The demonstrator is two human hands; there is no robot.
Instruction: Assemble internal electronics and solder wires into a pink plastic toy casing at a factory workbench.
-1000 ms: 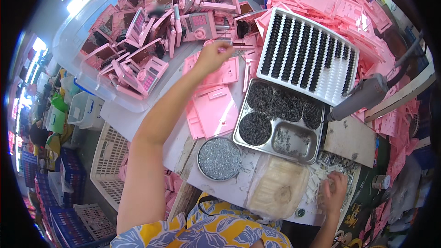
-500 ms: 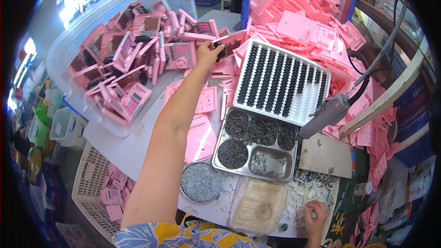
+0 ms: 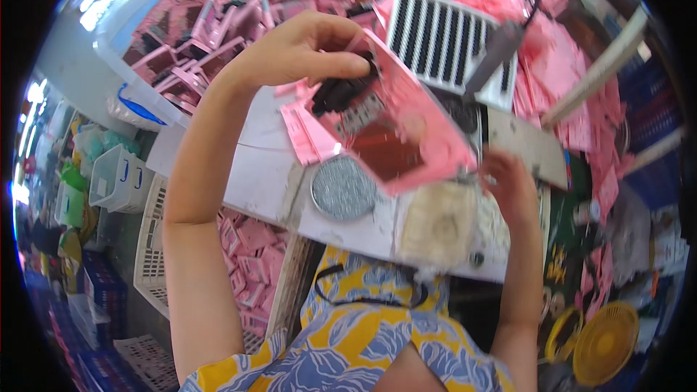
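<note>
My left hand [image 3: 319, 51] grips the upper edge of a pink plastic casing [image 3: 417, 120], thumb on the near side. The casing is held up tilted above the table. It has a reddish-brown rectangular panel, a greyish patch and a bundle of black parts beside my thumb. Close to its lower right corner is my right hand [image 3: 512, 185], fingers curled together; whether they touch the corner or pinch something small cannot be made out. Below the casing are a round dish of small silvery pieces [image 3: 343, 189] and a cloudy yellowish plastic-wrapped block [image 3: 439, 223].
A white tray with rows of black pieces [image 3: 441, 43] lies behind, with a grey hanging tool [image 3: 499, 56] over it. Pink units fill a clear bin [image 3: 120, 76] at left; pink parts heap at far right. A white basket [image 3: 151, 254] stands low left, a yellow fan [image 3: 606, 341] low right.
My left hand has drawn the pink casing from the pile beside the bin toward me. My right hand has risen from the white pieces to the casing's corner. The view has shifted.
</note>
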